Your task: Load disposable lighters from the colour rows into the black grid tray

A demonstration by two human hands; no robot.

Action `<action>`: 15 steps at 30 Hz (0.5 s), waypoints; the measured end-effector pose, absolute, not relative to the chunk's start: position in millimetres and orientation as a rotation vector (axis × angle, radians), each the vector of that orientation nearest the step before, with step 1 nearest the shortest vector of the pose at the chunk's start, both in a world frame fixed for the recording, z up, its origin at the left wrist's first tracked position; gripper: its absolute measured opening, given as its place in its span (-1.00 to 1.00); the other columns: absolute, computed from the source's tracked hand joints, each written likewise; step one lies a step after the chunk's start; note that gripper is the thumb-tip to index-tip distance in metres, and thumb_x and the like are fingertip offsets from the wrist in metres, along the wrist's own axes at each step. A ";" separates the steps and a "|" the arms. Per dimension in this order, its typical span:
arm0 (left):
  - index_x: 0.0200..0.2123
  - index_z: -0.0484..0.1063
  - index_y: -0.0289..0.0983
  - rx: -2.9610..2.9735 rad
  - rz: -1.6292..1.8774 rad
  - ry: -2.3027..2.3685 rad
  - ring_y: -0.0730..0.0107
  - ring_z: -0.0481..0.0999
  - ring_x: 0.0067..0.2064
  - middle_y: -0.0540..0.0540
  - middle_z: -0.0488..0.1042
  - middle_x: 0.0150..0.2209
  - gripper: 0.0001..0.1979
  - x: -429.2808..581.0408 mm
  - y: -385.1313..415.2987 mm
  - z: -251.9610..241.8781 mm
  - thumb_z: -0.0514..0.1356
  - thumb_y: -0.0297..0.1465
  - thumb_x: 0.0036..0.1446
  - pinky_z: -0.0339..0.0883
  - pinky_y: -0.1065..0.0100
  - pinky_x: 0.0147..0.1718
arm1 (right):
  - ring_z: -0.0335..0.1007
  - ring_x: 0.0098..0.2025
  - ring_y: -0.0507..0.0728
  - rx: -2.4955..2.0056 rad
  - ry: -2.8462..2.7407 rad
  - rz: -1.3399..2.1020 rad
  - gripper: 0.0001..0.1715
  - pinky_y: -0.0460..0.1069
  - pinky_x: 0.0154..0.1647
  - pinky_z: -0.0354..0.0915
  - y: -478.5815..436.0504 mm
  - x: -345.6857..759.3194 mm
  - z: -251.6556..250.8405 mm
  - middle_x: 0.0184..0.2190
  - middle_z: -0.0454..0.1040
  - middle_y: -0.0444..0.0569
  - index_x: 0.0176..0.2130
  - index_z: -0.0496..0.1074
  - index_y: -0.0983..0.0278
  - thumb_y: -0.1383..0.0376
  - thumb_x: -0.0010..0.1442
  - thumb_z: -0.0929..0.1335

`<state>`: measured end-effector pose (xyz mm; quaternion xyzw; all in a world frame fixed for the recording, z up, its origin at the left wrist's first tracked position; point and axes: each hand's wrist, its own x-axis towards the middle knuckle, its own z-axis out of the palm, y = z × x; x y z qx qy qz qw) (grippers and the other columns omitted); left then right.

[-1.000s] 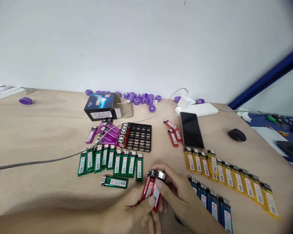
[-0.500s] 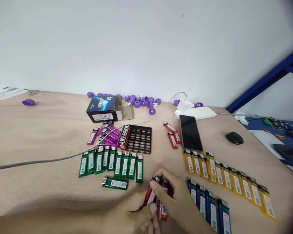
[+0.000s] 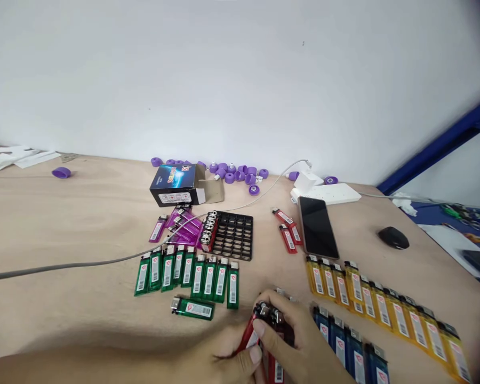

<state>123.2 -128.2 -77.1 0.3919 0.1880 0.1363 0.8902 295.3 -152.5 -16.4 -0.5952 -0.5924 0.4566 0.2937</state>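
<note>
Near the bottom centre, my left hand [image 3: 238, 354] pinches the lower part of a red lighter [image 3: 248, 337]. My right hand [image 3: 290, 333] wraps round the tops of red lighters, with its thumb on the same one; its fingers partly hide them. Several green lighters [image 3: 209, 277] lie in a row to the left, with one [image 3: 192, 308] lying sideways below. A black tray [image 3: 234, 234] holds red lighters upright in its left column [image 3: 209, 230]. Purple lighters [image 3: 186, 226] are heaped beside it. Yellow lighters [image 3: 400, 317] and blue lighters [image 3: 356, 352] lie to the right.
A dark box [image 3: 176, 184] stands open behind the purple lighters, near many purple caps [image 3: 240, 175]. A grey cable [image 3: 104, 262] crosses the table to a white power strip [image 3: 328, 194]. A phone [image 3: 318, 226], loose red lighters [image 3: 288, 237] and a black mouse [image 3: 393, 237] are at the right.
The whole view has shifted slightly, so the table things appear lower and farther right. Both hands still grip the red lighters, and their tops show a little more between my fingers.
</note>
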 end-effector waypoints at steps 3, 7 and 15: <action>-0.20 0.41 -0.33 0.915 0.288 0.397 0.54 0.30 -0.48 -0.01 0.34 -0.45 -0.36 122.1 -127.6 -76.5 0.14 0.20 0.16 0.20 0.50 -0.47 | 0.33 -0.37 0.11 -1.550 -1.559 1.198 -0.59 -0.05 -0.39 0.20 -153.9 293.5 -17.7 -0.46 0.40 -0.12 -0.37 0.37 0.22 -0.02 0.31 0.25; -0.01 0.41 -0.29 1.455 0.296 0.385 0.44 0.42 -0.38 -0.09 0.44 -0.34 -0.52 111.9 -114.8 -46.3 -0.02 -0.01 0.39 0.34 0.46 -0.43 | 0.27 -0.49 0.06 -1.552 -1.364 1.186 -0.51 -0.08 -0.48 0.17 -146.0 305.7 -8.1 -0.55 0.34 -0.18 -0.35 0.37 0.21 -0.10 0.33 0.23; 0.34 0.05 -0.33 2.756 0.847 0.979 -0.07 0.28 0.31 -0.38 0.28 0.27 -0.46 86.6 -26.4 28.5 0.04 -0.30 0.38 0.28 -0.02 0.23 | 0.26 -0.55 0.06 -1.583 -1.692 0.697 -0.54 -0.04 -0.49 0.16 -35.1 330.2 37.0 -0.58 0.40 -0.13 -0.48 0.31 0.22 0.09 0.39 0.18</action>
